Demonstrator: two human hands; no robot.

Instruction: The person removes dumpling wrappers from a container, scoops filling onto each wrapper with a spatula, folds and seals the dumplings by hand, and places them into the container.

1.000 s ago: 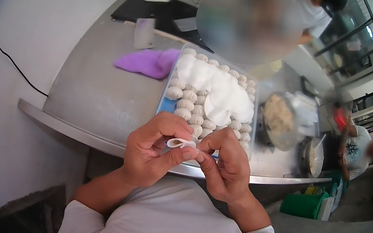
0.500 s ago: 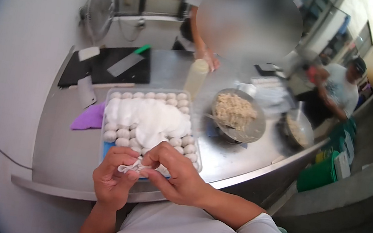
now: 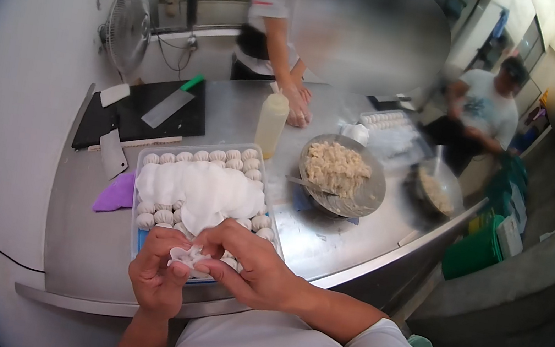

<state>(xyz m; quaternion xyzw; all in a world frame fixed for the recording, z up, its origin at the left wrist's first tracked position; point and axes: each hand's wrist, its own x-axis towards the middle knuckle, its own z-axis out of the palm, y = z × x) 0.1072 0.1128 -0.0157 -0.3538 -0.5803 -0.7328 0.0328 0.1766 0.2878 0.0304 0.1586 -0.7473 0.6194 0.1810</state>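
A thin white dough wrapper [image 3: 185, 256] with pleated edges is pinched between my two hands. My left hand [image 3: 157, 272] cups its left side, fingers curled round it. On the other side my right hand [image 3: 250, 267] grips the folds with thumb and fingertips. Just beyond my hands lies a clear plastic tray [image 3: 273, 210] with rows of round pleated dumplings [image 3: 146, 220]. A pile of flat white wrappers [image 3: 200, 187] covers the middle of those rows. My hands hide the tray's near edge.
A bowl of filling [image 3: 339, 170] stands right of the tray, beside a squeeze bottle [image 3: 271, 124]. Back left are a black board [image 3: 194, 116], a green-handled knife [image 3: 169, 107], a cleaver [image 3: 112, 154] and a purple cloth [image 3: 116, 194]. One person's hands rest across the table; another person sits right.
The view has swung, bringing more of the table's right and far side into sight. Both hands remain on the wrapper, whose edge is now more gathered. The person across has moved a hand.
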